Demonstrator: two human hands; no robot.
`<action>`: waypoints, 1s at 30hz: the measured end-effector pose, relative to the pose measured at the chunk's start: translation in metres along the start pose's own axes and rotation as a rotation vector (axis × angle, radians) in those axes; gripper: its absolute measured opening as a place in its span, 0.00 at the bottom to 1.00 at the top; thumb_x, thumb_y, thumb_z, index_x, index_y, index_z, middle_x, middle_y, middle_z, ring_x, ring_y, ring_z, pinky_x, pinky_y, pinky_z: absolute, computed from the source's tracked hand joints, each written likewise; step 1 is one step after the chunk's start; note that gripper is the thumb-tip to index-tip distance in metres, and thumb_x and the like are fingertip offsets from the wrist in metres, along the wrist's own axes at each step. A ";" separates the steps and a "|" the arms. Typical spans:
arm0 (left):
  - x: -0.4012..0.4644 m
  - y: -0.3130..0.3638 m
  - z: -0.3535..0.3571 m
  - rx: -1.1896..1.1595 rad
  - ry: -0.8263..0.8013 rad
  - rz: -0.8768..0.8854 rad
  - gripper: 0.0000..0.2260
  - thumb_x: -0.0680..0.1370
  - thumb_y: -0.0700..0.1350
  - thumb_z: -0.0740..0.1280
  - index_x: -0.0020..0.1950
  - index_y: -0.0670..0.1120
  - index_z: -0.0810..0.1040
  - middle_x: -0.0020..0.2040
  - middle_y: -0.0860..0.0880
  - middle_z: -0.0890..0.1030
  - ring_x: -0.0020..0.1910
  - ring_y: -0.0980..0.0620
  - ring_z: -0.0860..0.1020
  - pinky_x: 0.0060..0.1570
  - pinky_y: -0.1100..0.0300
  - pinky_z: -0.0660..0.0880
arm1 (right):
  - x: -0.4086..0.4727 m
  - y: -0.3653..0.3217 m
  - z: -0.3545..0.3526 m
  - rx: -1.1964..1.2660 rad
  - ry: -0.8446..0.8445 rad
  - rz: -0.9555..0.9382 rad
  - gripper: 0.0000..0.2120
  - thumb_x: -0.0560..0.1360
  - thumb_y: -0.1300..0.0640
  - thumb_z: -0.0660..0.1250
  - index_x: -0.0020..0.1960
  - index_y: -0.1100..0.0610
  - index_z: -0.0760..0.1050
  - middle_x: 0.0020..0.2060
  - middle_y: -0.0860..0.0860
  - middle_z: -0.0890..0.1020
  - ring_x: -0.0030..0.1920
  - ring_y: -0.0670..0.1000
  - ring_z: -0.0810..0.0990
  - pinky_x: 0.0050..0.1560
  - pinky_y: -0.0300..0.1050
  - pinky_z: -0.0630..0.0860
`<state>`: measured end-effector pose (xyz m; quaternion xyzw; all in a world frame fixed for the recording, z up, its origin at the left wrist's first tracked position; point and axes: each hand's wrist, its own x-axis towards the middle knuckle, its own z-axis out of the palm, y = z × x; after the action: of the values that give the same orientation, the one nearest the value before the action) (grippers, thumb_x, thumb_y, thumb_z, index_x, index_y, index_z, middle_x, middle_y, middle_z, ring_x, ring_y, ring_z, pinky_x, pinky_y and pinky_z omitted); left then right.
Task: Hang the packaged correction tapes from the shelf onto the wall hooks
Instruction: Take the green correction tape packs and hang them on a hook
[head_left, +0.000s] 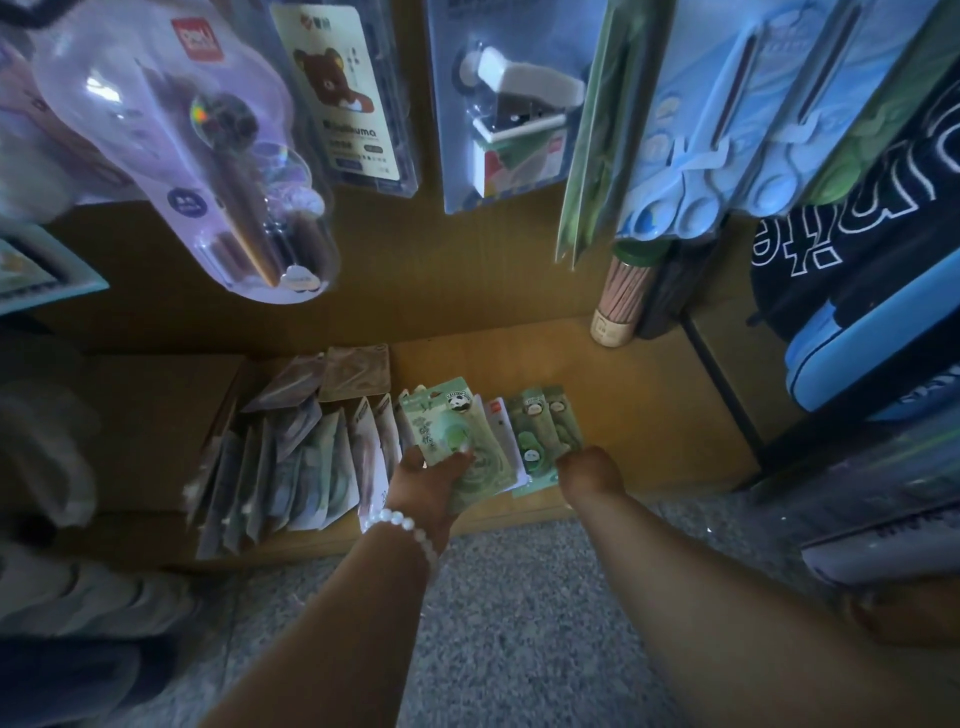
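A stiff, light green panda pack (457, 441) is gripped low by the left hand (431, 480); the right hand's (589, 470) fingers are hidden, so its state cannot be told, and the top hole is best left free.

On the low wooden shelf (649, 415), a row of flat card-backed packets (291, 457) stands at the left, with the green panda-printed correction tape packs (545, 431) just right of it. A tall tube of pencils (621, 301) stands at the shelf's back right. Above, blister-packed stationery cards (498, 104) hang in front of the wooden back wall (415, 260).

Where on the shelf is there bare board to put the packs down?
Bare wooden shelf lies right of the green packs, between them, the pencil tube and the dark post. A narrower strip runs behind the packs. Left of the left hand, the leaning packets crowd it.
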<state>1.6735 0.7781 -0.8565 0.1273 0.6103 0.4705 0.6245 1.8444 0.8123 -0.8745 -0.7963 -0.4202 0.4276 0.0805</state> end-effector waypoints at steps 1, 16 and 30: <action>0.000 0.000 -0.001 0.004 0.000 -0.003 0.14 0.75 0.35 0.71 0.61 0.39 0.78 0.52 0.40 0.84 0.47 0.42 0.84 0.56 0.41 0.79 | 0.000 -0.002 0.001 0.003 0.005 0.005 0.16 0.80 0.57 0.58 0.63 0.64 0.75 0.60 0.60 0.78 0.61 0.58 0.76 0.56 0.44 0.72; -0.001 -0.004 0.003 0.063 0.051 0.024 0.13 0.74 0.44 0.72 0.58 0.45 0.79 0.52 0.39 0.85 0.53 0.37 0.83 0.59 0.34 0.76 | -0.021 -0.008 -0.007 0.794 0.240 -0.216 0.03 0.76 0.64 0.65 0.45 0.61 0.78 0.29 0.55 0.77 0.30 0.53 0.74 0.37 0.45 0.73; -0.014 0.001 0.016 -0.057 -0.005 -0.032 0.23 0.71 0.43 0.77 0.63 0.41 0.76 0.51 0.39 0.85 0.47 0.40 0.85 0.53 0.38 0.80 | -0.031 0.003 -0.004 0.456 0.218 -0.266 0.05 0.75 0.54 0.68 0.45 0.56 0.78 0.41 0.52 0.82 0.44 0.53 0.79 0.41 0.42 0.70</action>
<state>1.6894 0.7753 -0.8431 0.1010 0.5973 0.4773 0.6366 1.8401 0.7884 -0.8539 -0.7368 -0.4029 0.4087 0.3575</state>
